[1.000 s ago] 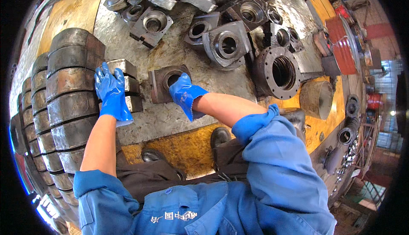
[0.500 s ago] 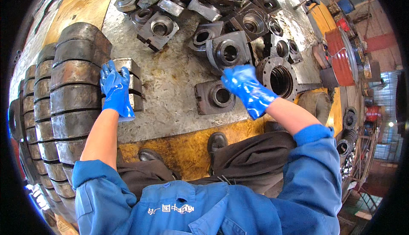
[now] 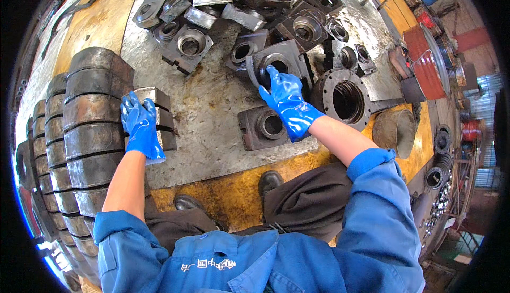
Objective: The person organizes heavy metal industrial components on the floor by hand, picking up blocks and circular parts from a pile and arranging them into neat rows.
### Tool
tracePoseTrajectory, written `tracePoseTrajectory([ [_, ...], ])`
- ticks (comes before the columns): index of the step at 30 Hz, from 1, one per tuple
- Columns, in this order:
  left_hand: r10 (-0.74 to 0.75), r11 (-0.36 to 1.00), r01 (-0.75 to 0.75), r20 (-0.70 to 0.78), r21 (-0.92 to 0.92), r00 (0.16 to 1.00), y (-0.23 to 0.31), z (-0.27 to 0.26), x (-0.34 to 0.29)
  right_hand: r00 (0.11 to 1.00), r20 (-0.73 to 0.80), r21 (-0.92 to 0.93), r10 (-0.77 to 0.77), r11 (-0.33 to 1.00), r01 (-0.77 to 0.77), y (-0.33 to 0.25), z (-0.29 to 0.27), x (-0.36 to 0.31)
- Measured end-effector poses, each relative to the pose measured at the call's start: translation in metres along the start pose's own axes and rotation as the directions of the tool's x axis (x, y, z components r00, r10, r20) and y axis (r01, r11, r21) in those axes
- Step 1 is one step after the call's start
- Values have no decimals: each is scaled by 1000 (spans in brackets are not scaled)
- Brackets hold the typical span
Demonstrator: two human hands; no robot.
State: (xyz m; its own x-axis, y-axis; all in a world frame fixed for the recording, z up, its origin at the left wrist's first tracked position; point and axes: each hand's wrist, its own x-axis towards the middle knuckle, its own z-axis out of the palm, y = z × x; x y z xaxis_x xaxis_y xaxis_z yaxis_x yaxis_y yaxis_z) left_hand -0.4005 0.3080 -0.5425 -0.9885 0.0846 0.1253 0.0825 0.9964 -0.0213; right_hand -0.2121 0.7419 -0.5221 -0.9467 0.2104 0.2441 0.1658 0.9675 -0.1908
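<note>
My left hand (image 3: 139, 125), in a blue rubber glove, lies with its fingers apart on a short row of small metal blocks (image 3: 154, 97), beside larger curved dark blocks (image 3: 95, 109). My right hand (image 3: 289, 100), gloved alike, reaches over the near edge of a dark bearing housing (image 3: 295, 59). Its fingertips hook into the round bore and its thumb stands at the near side; the other fingers are partly hidden. Under that wrist, a second bearing housing (image 3: 252, 128) lies bore up on the metal plate, apart from the first.
A heap of similar housings (image 3: 305, 27) covers the far side of the plate (image 3: 196, 117). Right of my right hand stands a bolt-holed flange ring (image 3: 325, 99), with a short cylinder (image 3: 393, 131) beyond it. A red reel (image 3: 423, 62) is farther right.
My right hand has moved away from me and left, from the near edge of the bearing housing to its bore. My left hand stays on the small blocks. The whole view has shifted slightly.
</note>
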Motion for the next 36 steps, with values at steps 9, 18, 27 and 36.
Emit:
tracePoseTrajectory([
  [9,36,999,-36,-28,0,999,-3,1,-1,898,428,134,99,976,-172,10,-23,30],
  [18,33,998,-30,-51,62,998,-2,12,3,832,544,236,-110,971,-26,34,-43,33],
  [27,29,995,-22,-73,97,997,-5,12,-3,522,838,44,-162,972,230,9,-59,-51],
  [36,54,999,-54,-97,2,994,-15,18,5,511,843,148,-167,986,78,-4,-99,-40],
])
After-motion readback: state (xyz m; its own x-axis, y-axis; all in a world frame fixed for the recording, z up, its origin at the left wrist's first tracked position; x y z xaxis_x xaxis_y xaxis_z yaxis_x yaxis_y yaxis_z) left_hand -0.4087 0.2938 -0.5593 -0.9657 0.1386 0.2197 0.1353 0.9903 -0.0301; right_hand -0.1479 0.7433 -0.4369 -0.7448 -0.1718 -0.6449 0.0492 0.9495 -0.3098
